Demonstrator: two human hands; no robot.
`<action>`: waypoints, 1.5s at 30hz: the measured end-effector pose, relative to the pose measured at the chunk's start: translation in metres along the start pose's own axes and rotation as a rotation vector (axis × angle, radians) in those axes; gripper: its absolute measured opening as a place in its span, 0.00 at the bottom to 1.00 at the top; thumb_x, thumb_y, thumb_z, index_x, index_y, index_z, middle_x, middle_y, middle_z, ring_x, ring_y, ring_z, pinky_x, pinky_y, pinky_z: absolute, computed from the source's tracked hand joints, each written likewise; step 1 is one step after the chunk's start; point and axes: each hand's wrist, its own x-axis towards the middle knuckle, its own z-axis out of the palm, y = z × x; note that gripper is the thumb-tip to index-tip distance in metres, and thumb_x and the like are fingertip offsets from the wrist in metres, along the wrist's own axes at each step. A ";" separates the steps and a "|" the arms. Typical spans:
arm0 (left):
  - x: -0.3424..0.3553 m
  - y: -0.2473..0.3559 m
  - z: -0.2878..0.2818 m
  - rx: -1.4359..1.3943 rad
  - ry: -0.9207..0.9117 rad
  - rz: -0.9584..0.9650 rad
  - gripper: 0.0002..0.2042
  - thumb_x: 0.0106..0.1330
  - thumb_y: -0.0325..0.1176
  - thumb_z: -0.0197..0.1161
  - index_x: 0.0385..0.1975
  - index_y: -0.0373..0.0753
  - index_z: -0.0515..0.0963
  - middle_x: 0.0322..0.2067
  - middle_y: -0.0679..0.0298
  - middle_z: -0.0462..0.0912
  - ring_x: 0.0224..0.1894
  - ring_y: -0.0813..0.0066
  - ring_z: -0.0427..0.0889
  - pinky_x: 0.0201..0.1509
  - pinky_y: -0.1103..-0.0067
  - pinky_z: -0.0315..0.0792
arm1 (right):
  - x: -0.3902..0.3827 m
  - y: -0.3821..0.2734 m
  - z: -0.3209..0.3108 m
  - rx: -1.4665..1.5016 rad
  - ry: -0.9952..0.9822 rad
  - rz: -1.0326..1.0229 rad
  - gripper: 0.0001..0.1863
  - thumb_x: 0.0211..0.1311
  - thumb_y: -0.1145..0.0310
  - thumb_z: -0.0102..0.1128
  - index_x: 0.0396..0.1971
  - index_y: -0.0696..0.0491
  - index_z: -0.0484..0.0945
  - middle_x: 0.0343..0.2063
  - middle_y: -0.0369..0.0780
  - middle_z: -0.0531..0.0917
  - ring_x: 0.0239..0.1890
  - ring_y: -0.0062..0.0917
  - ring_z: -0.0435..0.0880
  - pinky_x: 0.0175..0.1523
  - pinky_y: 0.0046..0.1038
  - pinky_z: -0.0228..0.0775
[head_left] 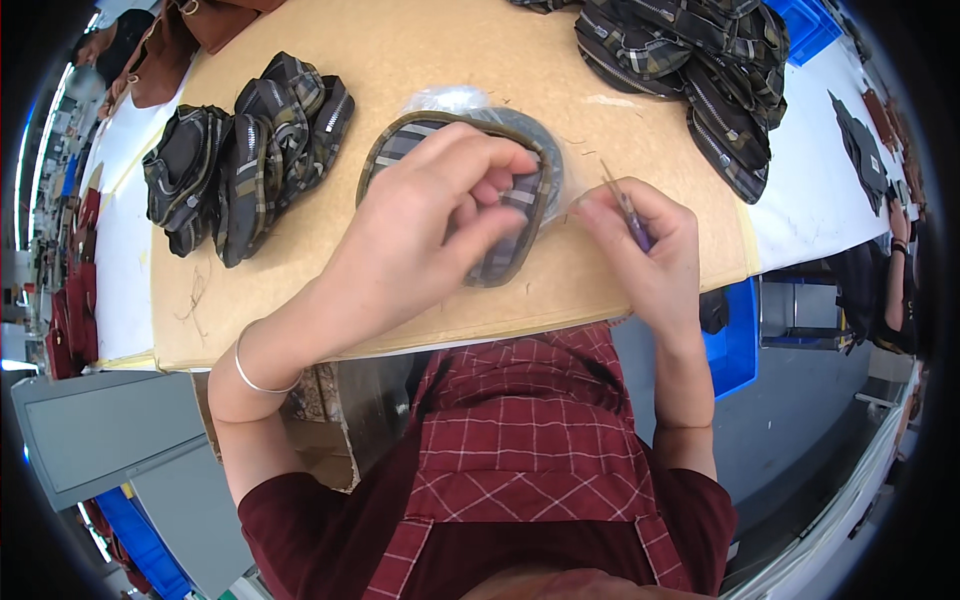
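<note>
A rounded plaid fabric piece with dark bound edging [500,262] lies flat near the table's front edge, with clear plastic [445,99] behind it. Above it hovers my left hand [430,205], its fingers loosely curled and a gap showing between thumb and forefinger; I see nothing held there. To the right of the piece, my right hand [655,245] grips a slim pointed tool with a purple handle [637,230], its tip aimed away from me. My right thumb and forefinger come together by the plastic's edge; whether a thread lies between them is too small to tell.
Dark plaid zippered pouches lie in a cluster [250,150] at the left and a larger pile [700,80] at the far right. Loose thread ends [195,300] dot the tan tabletop [330,310]. Brown bags [170,50] stand far left. A blue bin [735,340] sits below the right edge.
</note>
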 end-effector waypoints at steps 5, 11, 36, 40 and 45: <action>0.000 -0.002 -0.003 0.048 -0.001 0.036 0.10 0.65 0.20 0.67 0.44 0.30 0.80 0.41 0.60 0.80 0.36 0.76 0.80 0.38 0.80 0.76 | -0.014 -0.002 -0.001 -0.296 0.055 -0.246 0.11 0.61 0.68 0.74 0.37 0.56 0.81 0.19 0.38 0.79 0.18 0.21 0.76 0.25 0.25 0.64; -0.001 0.011 -0.011 0.096 -0.099 -0.010 0.08 0.61 0.21 0.70 0.38 0.32 0.80 0.41 0.60 0.79 0.36 0.73 0.80 0.39 0.79 0.75 | -0.022 0.000 0.007 -0.703 0.117 -0.535 0.14 0.59 0.62 0.74 0.34 0.53 0.79 0.18 0.38 0.80 0.16 0.32 0.79 0.23 0.31 0.67; -0.003 0.006 -0.020 0.121 -0.153 0.054 0.07 0.63 0.27 0.71 0.34 0.31 0.81 0.35 0.57 0.84 0.45 0.62 0.84 0.50 0.72 0.77 | -0.026 -0.011 0.013 -0.863 0.124 -0.603 0.13 0.59 0.60 0.73 0.28 0.49 0.77 0.13 0.34 0.73 0.13 0.27 0.74 0.21 0.29 0.65; -0.005 0.006 -0.019 0.109 -0.144 0.021 0.07 0.63 0.28 0.72 0.33 0.32 0.81 0.34 0.57 0.84 0.47 0.60 0.84 0.51 0.71 0.77 | -0.027 -0.012 0.011 -0.829 0.107 -0.596 0.14 0.60 0.60 0.73 0.27 0.49 0.76 0.13 0.34 0.74 0.13 0.28 0.74 0.21 0.29 0.65; -0.004 0.006 -0.020 0.096 -0.161 0.013 0.07 0.62 0.29 0.72 0.33 0.33 0.81 0.33 0.57 0.84 0.48 0.60 0.84 0.52 0.70 0.77 | -0.028 -0.013 0.009 -0.826 0.127 -0.575 0.14 0.60 0.61 0.72 0.26 0.50 0.75 0.14 0.35 0.75 0.13 0.28 0.75 0.21 0.30 0.65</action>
